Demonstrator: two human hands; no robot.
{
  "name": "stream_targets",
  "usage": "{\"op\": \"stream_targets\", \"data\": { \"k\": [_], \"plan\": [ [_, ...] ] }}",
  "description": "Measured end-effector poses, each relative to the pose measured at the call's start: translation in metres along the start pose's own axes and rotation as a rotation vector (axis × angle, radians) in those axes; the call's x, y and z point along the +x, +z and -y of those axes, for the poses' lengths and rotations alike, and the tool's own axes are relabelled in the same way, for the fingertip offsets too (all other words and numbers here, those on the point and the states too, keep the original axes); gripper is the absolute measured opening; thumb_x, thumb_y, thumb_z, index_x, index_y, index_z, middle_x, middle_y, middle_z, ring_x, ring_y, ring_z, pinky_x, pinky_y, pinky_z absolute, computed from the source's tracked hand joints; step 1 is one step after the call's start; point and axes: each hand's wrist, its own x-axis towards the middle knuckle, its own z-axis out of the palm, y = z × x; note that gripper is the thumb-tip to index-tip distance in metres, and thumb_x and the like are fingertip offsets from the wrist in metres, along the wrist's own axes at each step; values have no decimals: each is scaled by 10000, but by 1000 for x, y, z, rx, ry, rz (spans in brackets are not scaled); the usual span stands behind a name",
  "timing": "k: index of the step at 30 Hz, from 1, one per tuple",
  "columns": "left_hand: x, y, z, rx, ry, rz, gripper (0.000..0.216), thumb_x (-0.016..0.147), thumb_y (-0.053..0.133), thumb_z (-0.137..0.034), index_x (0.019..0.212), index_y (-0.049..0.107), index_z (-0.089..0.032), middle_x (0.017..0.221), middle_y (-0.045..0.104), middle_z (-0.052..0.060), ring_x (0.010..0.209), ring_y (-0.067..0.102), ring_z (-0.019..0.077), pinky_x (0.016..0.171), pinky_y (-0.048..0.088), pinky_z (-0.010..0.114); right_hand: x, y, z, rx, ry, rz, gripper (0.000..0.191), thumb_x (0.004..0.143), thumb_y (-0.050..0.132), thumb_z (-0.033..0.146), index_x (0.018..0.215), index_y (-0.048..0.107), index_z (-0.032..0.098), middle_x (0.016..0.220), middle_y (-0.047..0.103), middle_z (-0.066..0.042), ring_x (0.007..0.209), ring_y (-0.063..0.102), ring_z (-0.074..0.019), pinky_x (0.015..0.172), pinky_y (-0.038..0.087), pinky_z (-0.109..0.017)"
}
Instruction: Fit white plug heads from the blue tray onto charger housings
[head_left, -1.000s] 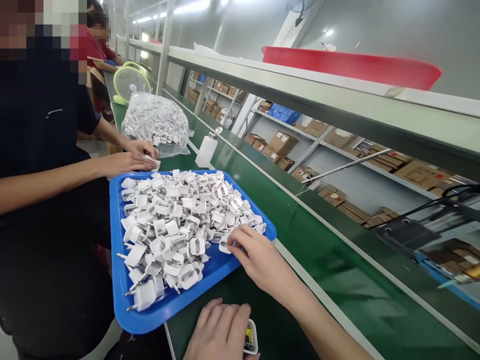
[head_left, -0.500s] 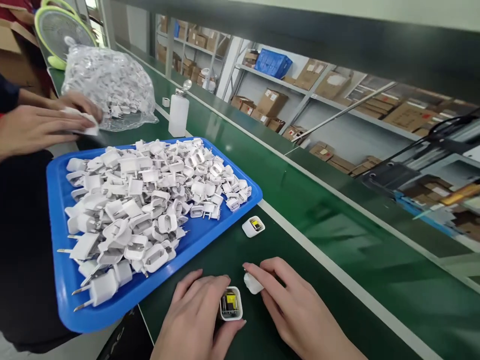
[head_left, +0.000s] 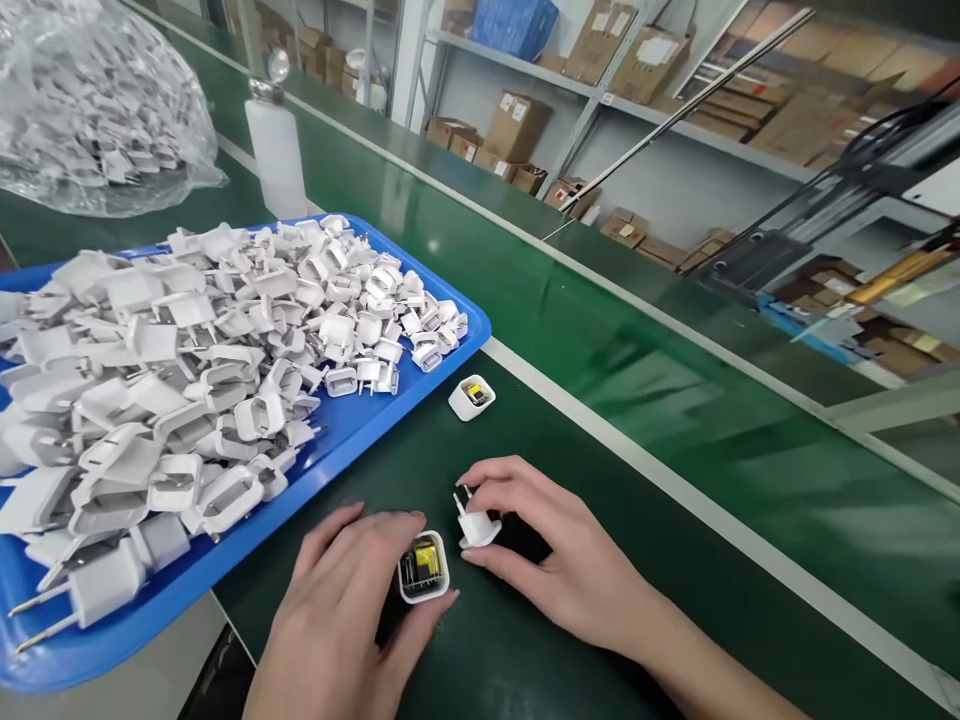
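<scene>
Between the fingers and thumb of my left hand (head_left: 349, 605) is an open white charger housing (head_left: 424, 566), its yellow and black circuit parts facing up. My right hand (head_left: 559, 535) pinches a white two-pin plug cap (head_left: 478, 526), pins pointing up and away. The cap is just right of the housing, apart from it. A second open charger housing (head_left: 471, 398) with a yellow part inside lies on the green table (head_left: 525, 420) beyond both hands. To the left, a blue tray (head_left: 352, 430) carries a heap of white plug caps (head_left: 217, 350).
A clear plastic bag (head_left: 97, 110) full of white pieces lies at the far left. Behind the tray stands a white bottle (head_left: 276, 150) with a metal top. Shelves with cardboard boxes (head_left: 517, 125) are beyond the green line, and a blue crate (head_left: 514, 25) sits up there.
My view has shifted, so the tray sits further left and the co-worker's hands are out of sight. In my right hand, the plug cap has turned so its pins show upward.
</scene>
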Motion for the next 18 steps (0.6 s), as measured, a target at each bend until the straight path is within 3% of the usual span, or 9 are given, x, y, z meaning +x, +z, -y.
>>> {"op": "stream_targets", "data": {
  "k": [5, 8, 13, 18],
  "plan": [
    [0, -1, 0, -39, -54, -23, 316, 1026, 530, -340, 1322, 445, -266, 1151, 762, 4, 1103, 723, 213, 1044, 587, 388, 4, 14, 22, 347, 168, -141, 174, 911, 719, 197, 990, 582, 270, 1101, 567, -8, 880, 614, -130, 751, 531, -242],
    [-1, 0, 1, -42, -50, -43, 427, 995, 575, -299, 1382, 405, -235, 1148, 770, 15, 1104, 725, 221, 1051, 585, 393, 5, 23, 35, 360, 158, -156, 157, 920, 679, 155, 967, 590, 275, 1080, 524, -2, 913, 615, -127, 753, 529, -228],
    [-2, 4, 4, -15, -18, -43, 525, 886, 557, -131, 1378, 399, -231, 1219, 755, 26, 1100, 732, 230, 1048, 589, 407, 5, 26, 43, 210, -30, -60, 238, 918, 683, 134, 1097, 635, 283, 1136, 546, -33, 1034, 620, -163, 881, 549, -266],
    [-2, 5, 3, -9, -17, -49, 474, 916, 551, -170, 1363, 405, -227, 1221, 754, 34, 1106, 731, 231, 1042, 592, 403, 4, 31, 38, 199, -205, -91, 334, 974, 532, 31, 1153, 634, 294, 1133, 603, -39, 1059, 634, -165, 904, 568, -294]
  ]
}}
